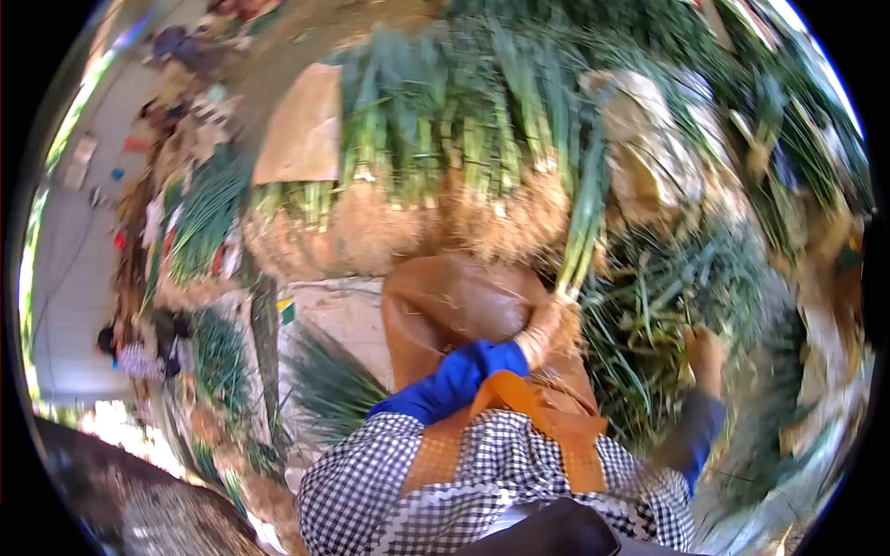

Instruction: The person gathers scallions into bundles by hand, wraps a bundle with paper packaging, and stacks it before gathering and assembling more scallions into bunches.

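Note:
My left hand (540, 335) is closed around the lower end of a few green onions (581, 243), above my right knee. Their white stems and roots are at my fingers, and the green tops point away from me. Out to the right, my right hand (706, 360) is closed over a heap of loose green onion leaves (649, 320). A pale strip shows beside its fingers, but blur hides what they hold. In front of my knees lies a long row of green onions (482, 157), with their brown roots (510, 218) facing me.
A brown cardboard sheet (301, 125) lies on the row's left end. At its right is a crumpled pale sack (640, 139). More onions (209, 213) lie at left, and a leafy bunch (329, 380) sits beside my left elbow. Several people work farther left.

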Motion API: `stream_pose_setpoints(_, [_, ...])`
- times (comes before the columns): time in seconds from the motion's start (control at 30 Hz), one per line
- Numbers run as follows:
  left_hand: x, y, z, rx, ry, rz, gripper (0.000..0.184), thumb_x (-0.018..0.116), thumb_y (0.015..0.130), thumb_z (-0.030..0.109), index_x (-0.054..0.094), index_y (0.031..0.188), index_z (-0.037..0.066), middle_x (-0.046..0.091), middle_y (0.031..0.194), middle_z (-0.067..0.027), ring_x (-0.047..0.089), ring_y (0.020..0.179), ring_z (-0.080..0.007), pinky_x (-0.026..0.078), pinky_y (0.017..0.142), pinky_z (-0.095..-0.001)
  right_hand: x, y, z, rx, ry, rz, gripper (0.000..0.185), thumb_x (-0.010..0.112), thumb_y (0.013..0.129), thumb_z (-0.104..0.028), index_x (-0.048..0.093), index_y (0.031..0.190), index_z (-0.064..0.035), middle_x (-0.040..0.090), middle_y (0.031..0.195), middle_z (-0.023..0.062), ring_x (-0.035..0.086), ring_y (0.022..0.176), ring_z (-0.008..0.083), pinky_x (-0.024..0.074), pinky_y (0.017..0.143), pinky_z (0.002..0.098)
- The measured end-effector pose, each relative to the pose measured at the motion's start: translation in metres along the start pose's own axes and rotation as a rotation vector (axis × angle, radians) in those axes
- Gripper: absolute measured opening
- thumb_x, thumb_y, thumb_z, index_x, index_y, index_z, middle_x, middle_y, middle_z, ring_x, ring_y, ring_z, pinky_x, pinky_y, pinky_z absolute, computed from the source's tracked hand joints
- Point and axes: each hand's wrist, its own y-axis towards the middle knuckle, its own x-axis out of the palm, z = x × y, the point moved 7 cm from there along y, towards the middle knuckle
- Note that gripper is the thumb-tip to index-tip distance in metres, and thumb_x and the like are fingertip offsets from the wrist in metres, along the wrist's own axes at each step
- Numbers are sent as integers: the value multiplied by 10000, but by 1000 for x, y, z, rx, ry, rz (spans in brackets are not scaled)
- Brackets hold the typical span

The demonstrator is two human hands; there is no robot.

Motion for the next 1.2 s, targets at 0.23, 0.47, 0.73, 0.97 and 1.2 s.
stream_pose_setpoints(0.23, [-24,20,29,300,171,54,165,514,857,192,550,940,55,520,639,-27,495,516,-143,415,409,-254,59,47,-147,73,1066,-370,462,452,885,-456,585,1030,-38,631,883,103,565,716,200,441,671,336])
stream_pose_setpoints(0.47, [-20,16,30,371,55,185,128,485,857,137,527,927,37,553,709,-84,546,627,-213,484,529,-277,173,94,-195,169,1424,-78,333,493,895,-351,632,919,-50,622,734,50,559,671,118,440,626,263])
stream_pose_setpoints(0.73, [-58,50,48,567,617,-258,165,410,895,177,516,955,66,495,688,-42,480,582,-148,431,491,-273,15,-33,-190,-134,1133,-615,251,537,884,-219,586,717,-39,511,599,-21,459,542,75,402,501,234])
stream_pose_setpoints(0.97, [4,16,20,148,-21,-122,63,444,871,145,460,891,88,369,577,4,361,441,-126,321,376,-245,33,18,-78,88,355,-143,347,540,864,-335,601,990,-17,639,948,120,618,824,256,465,683,373])
stream_pose_setpoints(1.2, [-44,43,35,310,160,-45,195,395,874,259,543,874,132,561,668,-49,538,573,-199,464,506,-332,92,43,-223,34,1102,-402,286,546,860,-296,633,868,-23,622,700,96,569,587,134,447,554,249])
